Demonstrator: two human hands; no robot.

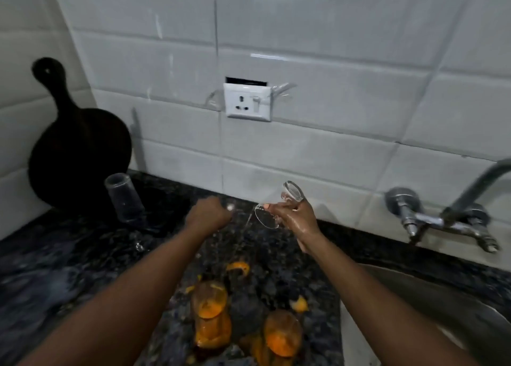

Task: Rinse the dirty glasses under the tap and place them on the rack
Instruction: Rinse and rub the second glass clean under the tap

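Glass [272, 213] is in my right hand [297, 217], just left of the sink [414, 296]. It is tipped over the counter [69, 255] with its mouth to the left. My wet fingers and thumb are wrapped round its middle, and a thin thread of water seems to run from its mouth. My left hand [207, 213], farther left of the sink, is curled like a fist; I cannot tell whether it holds anything. An upturned glass [124, 199] stands farther left again. The dirty glasses [210, 307], smeared with orange, stand left of the sink, between my forearms.

My worry is the wet grip. If the glass slides out, it drops onto stone or onto the dirty glasses. A careless forearm could also knock those over. No rack shows, so I may set it down badly.
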